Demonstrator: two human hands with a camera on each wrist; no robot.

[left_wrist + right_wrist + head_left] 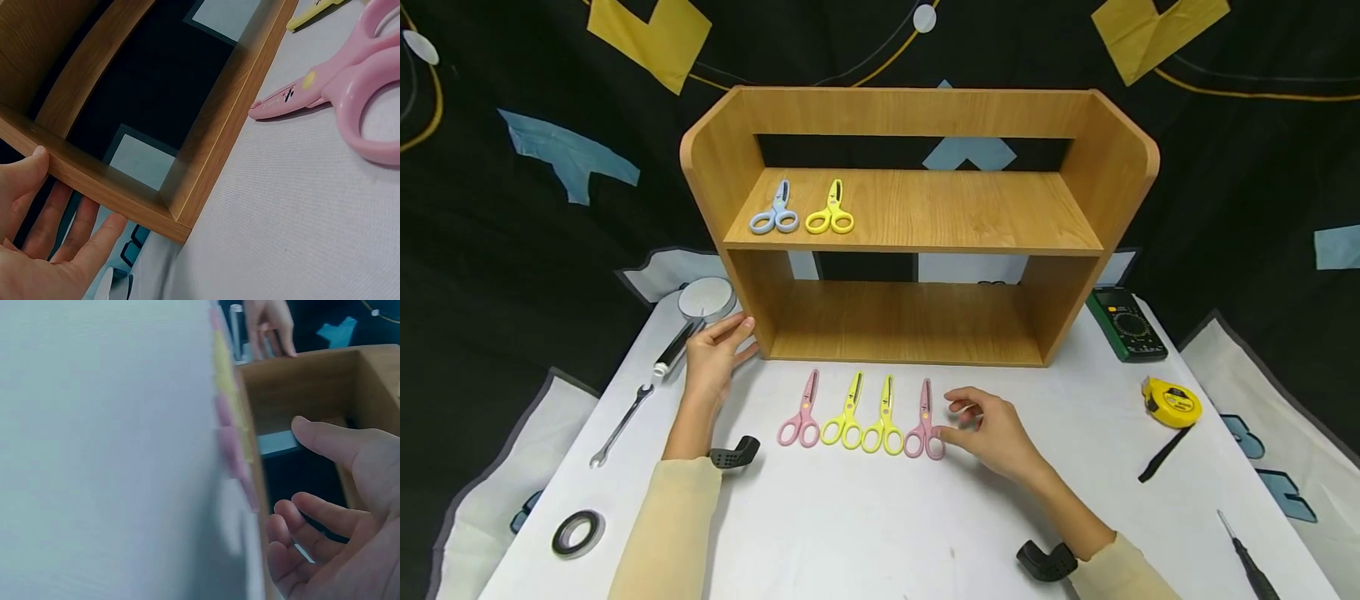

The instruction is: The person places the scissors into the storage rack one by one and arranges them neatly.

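A row of scissors lies in front of a wooden shelf (917, 212): pink scissors (806, 412) at left, two yellow pairs (850, 412) in the middle, and a second pink pair (923, 423) at right. My left hand (713, 354) holds the shelf's left side panel, thumb at its front edge and fingers along the outer face in the left wrist view. Beside the right-hand pink pair is my right hand (992, 429), its thumb tip by the handle loop. Nothing fills the gap between thumb and loosely bent fingers in the right wrist view.
On the upper board stand blue scissors (777, 208) and yellow scissors (830, 208). Left of the shelf are a magnifying glass (707, 297), a wrench (621, 425) and a tape roll (578, 533). To the right lie a multimeter (1126, 325), a tape measure (1171, 402) and a screwdriver (1247, 558).
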